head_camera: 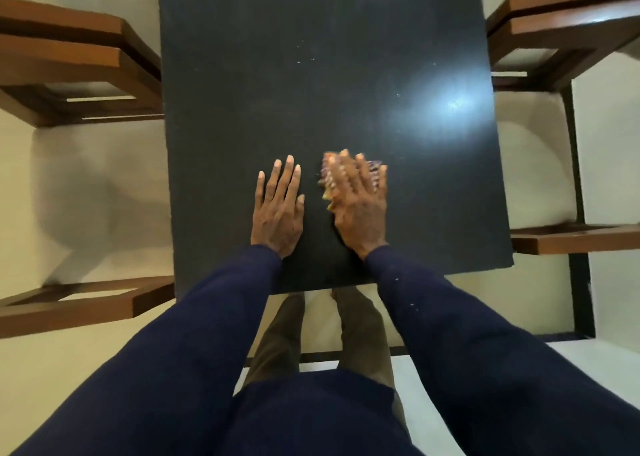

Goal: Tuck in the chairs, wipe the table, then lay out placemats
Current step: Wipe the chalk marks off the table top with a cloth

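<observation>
Chairs (69, 57) at nine o'clock, cropped by the frame, flank the dark table (311, 57). Toward six o'clock the left hand (277, 213) lies flat, holding nothing. The right hand (360, 209), fingers straight, presses a motion-blurred orange cloth (330, 175). The further chairs (561, 29) sit at three o'clock.

Table (329, 74): rectangular, matte black top, pale specks, glare patch toward its right.
Chairs: brown wooden frames, pale seats, close against the long sides: far-left chair (69, 53), near-left chair (79, 303), far-right chair (561, 29), near-right chair (571, 242).
Cloth (330, 175): orange-brown (blurred), on the top under the right hand (360, 209).
</observation>
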{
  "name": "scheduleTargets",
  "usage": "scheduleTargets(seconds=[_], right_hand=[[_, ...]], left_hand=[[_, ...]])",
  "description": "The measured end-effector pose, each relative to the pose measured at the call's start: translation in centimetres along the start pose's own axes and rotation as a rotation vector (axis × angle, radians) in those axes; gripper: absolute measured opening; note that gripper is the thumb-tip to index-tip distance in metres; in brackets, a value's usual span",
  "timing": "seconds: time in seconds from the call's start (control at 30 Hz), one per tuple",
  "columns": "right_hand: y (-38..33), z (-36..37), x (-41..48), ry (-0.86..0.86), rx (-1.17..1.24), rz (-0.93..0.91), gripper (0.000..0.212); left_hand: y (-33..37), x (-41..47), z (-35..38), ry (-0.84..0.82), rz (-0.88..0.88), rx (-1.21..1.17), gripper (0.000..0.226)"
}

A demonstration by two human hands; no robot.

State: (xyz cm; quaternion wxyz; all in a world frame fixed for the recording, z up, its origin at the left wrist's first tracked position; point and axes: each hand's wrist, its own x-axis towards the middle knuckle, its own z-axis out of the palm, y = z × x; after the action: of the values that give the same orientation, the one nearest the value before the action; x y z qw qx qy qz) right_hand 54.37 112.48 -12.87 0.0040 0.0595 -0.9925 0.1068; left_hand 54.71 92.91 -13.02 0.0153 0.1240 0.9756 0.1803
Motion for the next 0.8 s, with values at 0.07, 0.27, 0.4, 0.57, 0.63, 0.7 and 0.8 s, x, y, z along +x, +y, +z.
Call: scheduleTargets(seconds=[0.07, 0.27, 0.4, 0.57, 0.63, 0.7, 0.8], right_hand=[[0.9, -0.5, -4.2, -0.066, 0.041, -0.184, 0.084], [11.2, -3.0, -14.2, -0.017, 0.029, -0.104, 0.065], [16.9, -4.3, -10.7, 0.025, -0.045, 0.256, 0.063], [16.2, -3.9, -2.1, 0.133, -0.049, 0.509, 0.067], [14.5, -3.5, -1.2, 0.121, -0.043, 0.349, 0.072], [13.0, -3.3, -2.9, 0.055, -0.015, 0.113, 0.076], [14.4, -3.8, -7.2, -0.074, -0.025, -0.214, 0.075]], left_hand=[[0.1, 0.6, 0.4, -0.02, 0.029, 0.005, 0.057], [2.1, 1.9, 1.3, -0.079, 0.105, 0.067, 0.06], [5.5, 2.6, 2.6, -0.11, 0.2, 0.091, 0.063], [9.0, 3.2, 4.0, -0.111, 0.234, 0.104, 0.062], [9.5, 3.8, 4.2, -0.091, 0.244, 0.101, 0.061], [9.3, 4.5, 4.0, -0.075, 0.244, 0.077, 0.061], [8.4, 6.4, 3.5, -0.044, 0.193, 0.059, 0.06]])
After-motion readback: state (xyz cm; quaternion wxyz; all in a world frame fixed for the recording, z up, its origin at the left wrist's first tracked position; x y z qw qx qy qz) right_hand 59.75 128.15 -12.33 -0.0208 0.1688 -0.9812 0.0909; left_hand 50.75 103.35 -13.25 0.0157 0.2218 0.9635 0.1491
